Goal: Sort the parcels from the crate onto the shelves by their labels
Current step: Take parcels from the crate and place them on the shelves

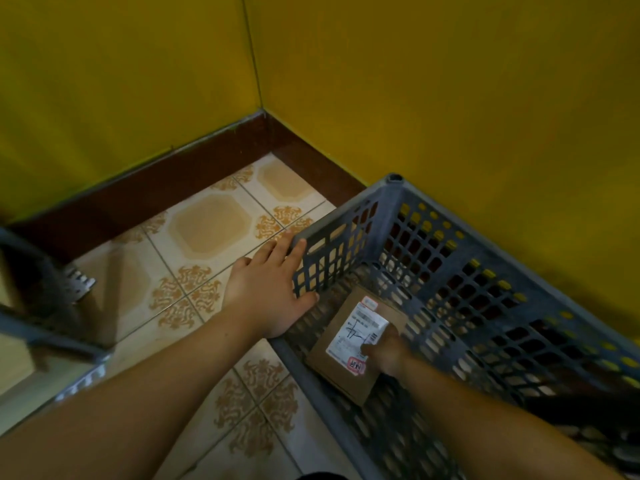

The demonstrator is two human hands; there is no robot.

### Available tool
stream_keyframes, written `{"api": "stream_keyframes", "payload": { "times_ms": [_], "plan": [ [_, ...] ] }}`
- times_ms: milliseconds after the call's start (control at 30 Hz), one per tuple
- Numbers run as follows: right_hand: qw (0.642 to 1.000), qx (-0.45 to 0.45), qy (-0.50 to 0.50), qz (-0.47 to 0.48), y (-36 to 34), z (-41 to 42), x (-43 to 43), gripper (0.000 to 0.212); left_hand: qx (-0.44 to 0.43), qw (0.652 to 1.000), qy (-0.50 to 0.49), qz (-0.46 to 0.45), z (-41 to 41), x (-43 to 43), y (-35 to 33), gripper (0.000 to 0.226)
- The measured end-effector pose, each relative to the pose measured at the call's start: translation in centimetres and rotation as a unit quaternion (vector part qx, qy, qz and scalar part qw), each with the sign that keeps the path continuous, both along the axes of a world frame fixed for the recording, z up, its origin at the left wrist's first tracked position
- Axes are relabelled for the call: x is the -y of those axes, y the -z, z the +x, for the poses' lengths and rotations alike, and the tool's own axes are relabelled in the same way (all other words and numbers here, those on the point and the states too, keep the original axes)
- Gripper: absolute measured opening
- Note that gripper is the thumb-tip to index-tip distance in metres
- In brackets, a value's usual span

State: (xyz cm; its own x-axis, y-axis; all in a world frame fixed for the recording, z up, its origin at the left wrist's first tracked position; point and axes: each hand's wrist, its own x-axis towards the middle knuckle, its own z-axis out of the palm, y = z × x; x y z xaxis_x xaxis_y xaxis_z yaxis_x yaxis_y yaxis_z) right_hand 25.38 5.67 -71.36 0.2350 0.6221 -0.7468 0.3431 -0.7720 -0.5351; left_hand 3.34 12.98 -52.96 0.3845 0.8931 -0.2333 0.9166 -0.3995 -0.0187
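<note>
A grey plastic lattice crate [460, 268] stands on the tiled floor in the corner of two yellow walls. Inside it lies one flat brown cardboard parcel [332, 368] with a white label and red stickers on top. My right hand [386, 353] reaches down into the crate and grips the parcel's right edge, thumb on the label. My left hand [270, 289] lies against the outside of the crate's left wall with straight fingers, the thumb over its lower rim.
A grey metal shelf frame [41, 306] with a wooden board stands at the left edge. Patterned floor tiles [207, 223] lie between it and the crate. A dark brown skirting [173, 181] runs along both walls.
</note>
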Motion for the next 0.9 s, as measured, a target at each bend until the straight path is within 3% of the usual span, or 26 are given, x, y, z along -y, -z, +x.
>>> {"api": "stream_keyframes", "payload": {
  "times_ms": [100, 167, 300, 400, 500, 733, 900],
  "plan": [
    [0.999, -0.029, 0.012, 0.023, -0.6, -1.8, -1.0, 0.052, 0.003, 1.000, -0.001, -0.002, -0.1, 0.1, 0.0, 0.086],
    [0.996, -0.054, 0.055, 0.038, -0.6, -2.9, -1.7, 0.053, 0.006, 1.000, -0.002, 0.000, -0.1, 0.1, 0.1, 0.085],
    [0.982, -0.011, 0.178, 0.053, -0.5, -4.0, -1.9, 0.084, 0.011, 1.000, -0.003, -0.002, -0.1, 0.0, 0.0, 0.083],
    [0.986, 0.020, 0.149, 0.067, -1.2, -3.6, -1.5, 0.105, 0.012, 1.000, -0.003, -0.003, 0.0, 0.1, -0.2, 0.083],
    [0.993, 0.025, 0.081, 0.083, -2.5, -3.2, -1.9, 0.098, 0.024, 1.000, -0.002, -0.006, -0.1, 0.0, -0.1, 0.082],
    [0.983, 0.068, 0.100, 0.141, -10.7, -2.0, -2.9, 0.083, 0.059, 0.997, 0.003, -0.039, -0.1, -0.3, -0.6, 0.082],
    [0.965, 0.093, 0.150, 0.194, -20.5, -0.8, -0.5, 0.085, 0.096, 0.977, -0.029, -0.186, 0.0, -1.2, -3.9, 0.086]
  ]
}}
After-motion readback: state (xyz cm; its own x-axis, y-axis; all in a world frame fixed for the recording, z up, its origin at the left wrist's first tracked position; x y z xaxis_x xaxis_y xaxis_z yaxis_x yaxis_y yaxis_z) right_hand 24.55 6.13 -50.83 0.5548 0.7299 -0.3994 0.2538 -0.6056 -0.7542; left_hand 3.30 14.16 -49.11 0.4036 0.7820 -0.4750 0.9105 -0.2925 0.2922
